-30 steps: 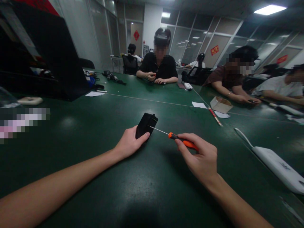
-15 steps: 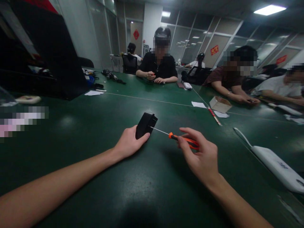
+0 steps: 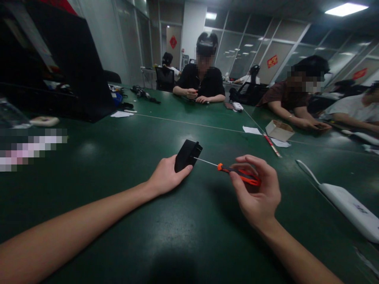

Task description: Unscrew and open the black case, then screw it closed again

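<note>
A black, box-shaped plastic piece [image 3: 185, 154] is gripped by my left hand [image 3: 166, 172], thumb along its near edge and the other fingers hidden behind it. My right hand [image 3: 260, 189] holds an orange-and-black screwdriver [image 3: 237, 172] by the handle, between thumb and fingers. Its thin metal shaft points left, and the tip meets the right-hand face of the black piece. Whether the tip sits in a screw or a hole is too small to tell.
The green table [image 3: 118, 225] spreads beneath both hands. A white power bank-like block [image 3: 352, 209] with a cable lies at right. Farther back are a small open box [image 3: 280, 131], paper [image 3: 251, 130] and a red-white strip [image 3: 271, 146]. A large black panel [image 3: 74, 67] stands at left; several people sit around.
The whole view has shifted slightly, so things appear farther right. My right fingers have changed their hold on the screwdriver handle, showing more of it. The tip remains at the black piece.
</note>
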`<state>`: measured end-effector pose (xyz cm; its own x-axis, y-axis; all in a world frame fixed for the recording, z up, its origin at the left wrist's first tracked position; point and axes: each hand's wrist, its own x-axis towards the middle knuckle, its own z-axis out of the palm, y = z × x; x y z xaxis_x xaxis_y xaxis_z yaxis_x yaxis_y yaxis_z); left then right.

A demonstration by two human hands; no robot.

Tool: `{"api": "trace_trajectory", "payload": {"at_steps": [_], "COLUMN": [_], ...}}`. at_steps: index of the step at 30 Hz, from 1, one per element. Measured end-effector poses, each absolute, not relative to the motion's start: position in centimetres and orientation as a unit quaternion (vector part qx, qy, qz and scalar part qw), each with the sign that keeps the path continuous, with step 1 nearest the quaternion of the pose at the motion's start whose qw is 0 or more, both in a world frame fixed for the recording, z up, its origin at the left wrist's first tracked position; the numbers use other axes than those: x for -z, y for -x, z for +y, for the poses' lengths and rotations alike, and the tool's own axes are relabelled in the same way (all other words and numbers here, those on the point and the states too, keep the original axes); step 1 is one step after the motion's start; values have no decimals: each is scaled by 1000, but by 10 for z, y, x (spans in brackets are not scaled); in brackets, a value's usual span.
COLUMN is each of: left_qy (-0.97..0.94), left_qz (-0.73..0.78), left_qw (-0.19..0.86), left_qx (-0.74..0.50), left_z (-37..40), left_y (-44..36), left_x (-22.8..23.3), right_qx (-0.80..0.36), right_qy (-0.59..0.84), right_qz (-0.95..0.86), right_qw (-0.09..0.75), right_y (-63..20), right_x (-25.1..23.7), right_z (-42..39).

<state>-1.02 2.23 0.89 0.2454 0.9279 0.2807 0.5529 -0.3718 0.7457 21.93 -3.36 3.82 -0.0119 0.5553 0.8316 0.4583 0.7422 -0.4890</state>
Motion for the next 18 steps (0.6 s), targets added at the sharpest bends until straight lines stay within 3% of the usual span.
{"api": "trace_trajectory", "payload": {"at_steps": [8, 18], "left_qy": [-742, -737], "left_qz": [491, 488], "left_qw": [270, 279], "left_qx": [-367, -375], "left_z": [25, 25], "left_y": [10, 11], "left_x": [-7, -8], "right_qx": [87, 80], "right_qy": [348, 384], "right_qz": [-788, -765], "right_qw": [499, 511], "right_y": [-228, -225], "right_x": [-47, -46], "right_z": [-34, -31]}}
